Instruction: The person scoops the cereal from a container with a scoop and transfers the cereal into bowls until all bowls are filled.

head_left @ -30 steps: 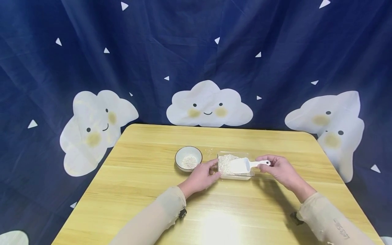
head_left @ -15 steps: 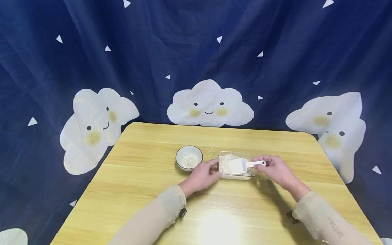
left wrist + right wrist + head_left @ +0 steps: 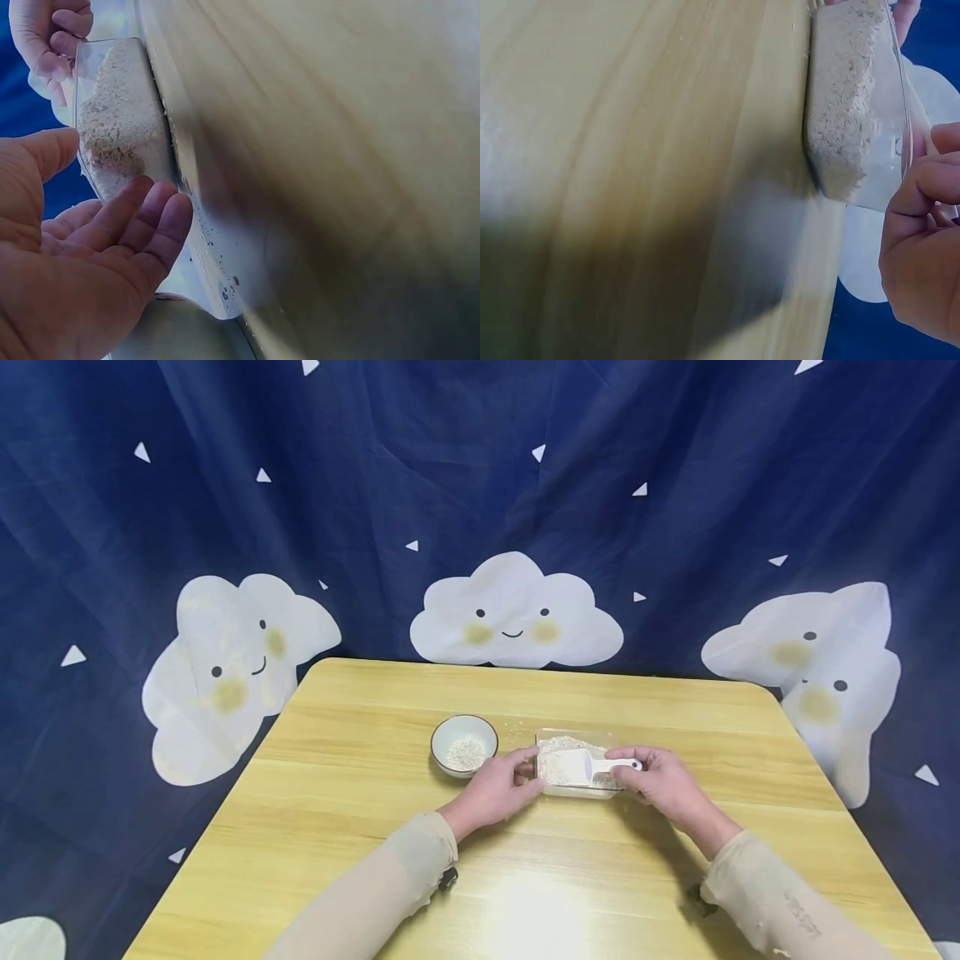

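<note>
A clear rectangular container (image 3: 581,792) holds pale flakes that look like oats (image 3: 116,112). My right hand (image 3: 660,781) pinches the handle of a white scoop (image 3: 574,767), whose blade lies at the flakes inside the container. In the right wrist view the right hand's fingers (image 3: 922,187) are curled beside the container's rim, and the scoop is mostly hidden. At the container's left end is my left hand (image 3: 491,789), its fingertips against or very near the end wall. The left wrist view shows those fingers (image 3: 169,229) loosely extended, with the thumb apart.
Left of the container stands a dark-rimmed bowl (image 3: 447,732) with a small heap of the same flakes in it. Some loose flakes lie on the wooden table (image 3: 360,793) behind, between bowl and container. A dark blue curtain (image 3: 375,460) with clouds hangs beyond the table.
My right hand has moved left and a little down, carrying the scoop further into the container's flakes. My left hand, the bowl and the container stay about where they were.
</note>
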{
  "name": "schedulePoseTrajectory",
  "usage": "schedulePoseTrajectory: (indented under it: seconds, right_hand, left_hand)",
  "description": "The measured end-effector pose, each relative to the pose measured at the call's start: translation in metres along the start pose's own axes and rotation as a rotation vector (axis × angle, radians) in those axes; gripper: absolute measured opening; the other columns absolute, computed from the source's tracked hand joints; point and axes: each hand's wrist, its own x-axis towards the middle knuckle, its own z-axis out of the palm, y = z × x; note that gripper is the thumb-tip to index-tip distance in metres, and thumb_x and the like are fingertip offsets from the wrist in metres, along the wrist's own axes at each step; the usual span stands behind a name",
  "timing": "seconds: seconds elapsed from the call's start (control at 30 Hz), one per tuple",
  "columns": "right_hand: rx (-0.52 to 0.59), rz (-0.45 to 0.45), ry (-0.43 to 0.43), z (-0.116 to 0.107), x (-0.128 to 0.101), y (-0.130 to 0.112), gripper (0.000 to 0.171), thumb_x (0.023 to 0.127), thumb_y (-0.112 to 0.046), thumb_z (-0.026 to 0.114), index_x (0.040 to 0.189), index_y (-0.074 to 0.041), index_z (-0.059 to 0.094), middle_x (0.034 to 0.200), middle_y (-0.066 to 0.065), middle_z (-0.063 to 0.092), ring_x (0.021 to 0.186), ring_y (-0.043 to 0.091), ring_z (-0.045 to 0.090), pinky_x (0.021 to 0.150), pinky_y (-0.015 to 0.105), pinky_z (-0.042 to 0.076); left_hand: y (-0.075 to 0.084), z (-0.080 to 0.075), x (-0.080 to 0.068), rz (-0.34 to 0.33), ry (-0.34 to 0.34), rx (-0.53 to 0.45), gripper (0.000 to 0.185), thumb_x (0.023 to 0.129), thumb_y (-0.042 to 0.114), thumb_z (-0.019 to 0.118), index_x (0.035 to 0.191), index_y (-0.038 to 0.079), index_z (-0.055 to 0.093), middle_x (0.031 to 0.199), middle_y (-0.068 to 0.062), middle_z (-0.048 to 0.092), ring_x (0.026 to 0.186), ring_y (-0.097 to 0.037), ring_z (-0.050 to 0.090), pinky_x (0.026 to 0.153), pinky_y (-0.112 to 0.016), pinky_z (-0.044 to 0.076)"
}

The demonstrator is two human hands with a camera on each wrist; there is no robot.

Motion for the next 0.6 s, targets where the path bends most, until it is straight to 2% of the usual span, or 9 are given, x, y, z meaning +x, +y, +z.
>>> schedulePoseTrajectory:
  seconds: [0.17,0.37,0.47,0.6]
  right_hand:
    - [0.144,0.027,0.005,-0.004,-0.001,0.006,0.045,0.097,-0.007,0.071,0.138,0.010,0.061,0.062,-0.011,0.052,0.053,0.004,0.036,0.049,0.021,0.033]
    - [0.307,0.037,-0.003,-0.015,-0.003,0.015,0.027,0.101,-0.009,0.070,0.129,-0.006,0.070,0.081,-0.010,0.074,0.060,0.003,0.043,0.052,0.018,0.036]
    - [0.404,0.042,-0.023,-0.022,-0.004,0.019,0.022,0.104,-0.007,0.066,0.123,-0.013,0.072,0.088,-0.009,0.077,0.062,0.001,0.043,0.052,0.015,0.037]
    - [0.540,0.032,-0.066,-0.031,-0.005,0.022,0.023,0.106,-0.004,0.059,0.117,-0.018,0.074,0.090,-0.008,0.073,0.064,-0.001,0.044,0.052,0.012,0.038]
  left_hand:
    - [0.001,0.000,0.000,0.002,-0.003,0.015,0.066,0.101,0.039,0.071,0.158,0.014,0.052,0.133,-0.009,0.076,0.108,-0.016,0.072,0.099,-0.032,0.060]
    - [0.002,-0.001,0.000,-0.018,-0.009,0.026,0.067,0.101,0.042,0.070,0.159,0.015,0.051,0.135,-0.008,0.076,0.106,-0.013,0.070,0.097,-0.029,0.060]
    - [0.002,-0.001,0.000,-0.020,-0.008,0.021,0.067,0.100,0.042,0.071,0.158,0.014,0.052,0.135,-0.008,0.075,0.107,-0.013,0.070,0.098,-0.029,0.059]
    - [0.003,-0.002,0.000,-0.021,-0.009,0.016,0.068,0.100,0.042,0.071,0.158,0.014,0.051,0.137,-0.008,0.075,0.110,-0.014,0.071,0.101,-0.032,0.059]
